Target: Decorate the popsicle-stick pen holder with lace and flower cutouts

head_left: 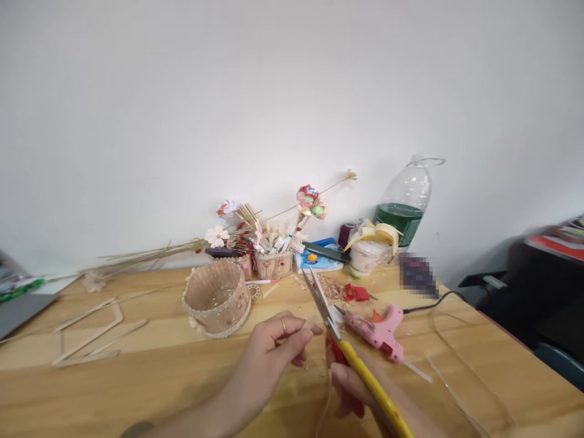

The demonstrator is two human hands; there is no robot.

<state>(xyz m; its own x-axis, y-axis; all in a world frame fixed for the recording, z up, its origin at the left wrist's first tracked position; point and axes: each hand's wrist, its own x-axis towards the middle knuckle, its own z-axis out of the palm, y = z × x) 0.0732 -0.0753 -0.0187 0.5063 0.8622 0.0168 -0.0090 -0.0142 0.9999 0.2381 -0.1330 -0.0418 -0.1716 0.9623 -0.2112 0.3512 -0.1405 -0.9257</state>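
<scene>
My left hand, with a ring on one finger, pinches a small pale wooden stick piece above the wooden table. My right hand grips yellow-and-red-handled scissors. Their blades stand parted and point up and away, right beside the stick piece. A pink hot glue gun lies on the table just right of the scissors, its nozzle toward the blades.
A round stick-built basket stands left of the hands. Behind it are a smaller basket of paper flowers, a blue box, a tape roll and a plastic bottle. Loose wooden sticks lie at left.
</scene>
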